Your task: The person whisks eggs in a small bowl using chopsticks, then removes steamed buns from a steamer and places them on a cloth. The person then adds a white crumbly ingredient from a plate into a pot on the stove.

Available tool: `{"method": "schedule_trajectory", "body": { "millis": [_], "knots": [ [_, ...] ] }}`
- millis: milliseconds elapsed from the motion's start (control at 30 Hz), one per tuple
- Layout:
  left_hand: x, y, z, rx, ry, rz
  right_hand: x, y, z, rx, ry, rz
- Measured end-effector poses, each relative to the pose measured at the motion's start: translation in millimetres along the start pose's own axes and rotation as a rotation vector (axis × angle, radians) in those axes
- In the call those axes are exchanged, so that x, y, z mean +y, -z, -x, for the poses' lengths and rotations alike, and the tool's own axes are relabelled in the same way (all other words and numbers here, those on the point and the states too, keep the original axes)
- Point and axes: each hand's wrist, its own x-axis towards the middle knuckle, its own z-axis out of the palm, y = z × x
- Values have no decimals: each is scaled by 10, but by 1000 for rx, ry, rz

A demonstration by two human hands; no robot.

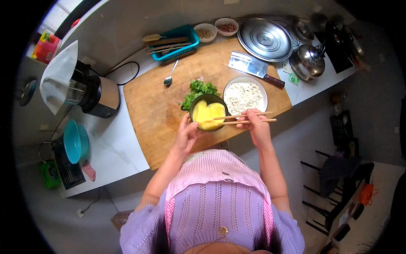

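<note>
My left hand [187, 131] grips the near left rim of a dark bowl [192, 109] over the front of a wooden board [149, 104]. Yellow beaten egg [207, 112] fills much of the bowl. In my right hand [255, 127] is a pair of wooden chopsticks [247, 118], with their tips in the egg. A white bowl of pale, crumbly food, perhaps flour [244, 95], stands just beyond my right hand. Chopped green herbs [199, 90] lie behind the dark bowl, partly hidden by it.
A cleaver [249, 64] and a spoon [171, 73] lie on the board. Behind stand a teal basket [193, 39], two small bowls of nuts [205, 32] and a large metal lid [265, 38]. A kettle [307, 62] is at right; a covered appliance [100, 95] and turquoise basin [75, 141] at left.
</note>
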Motion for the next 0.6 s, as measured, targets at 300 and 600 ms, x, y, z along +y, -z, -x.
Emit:
{"method": "schedule_trajectory", "body": {
  "millis": [300,600],
  "knots": [
    [-28,80,28,-36,-14,45,-305,-255,133,49,174,203],
    [-41,75,1,-46,1,57,-525,-505,48,-95,520,597]
  ]
}}
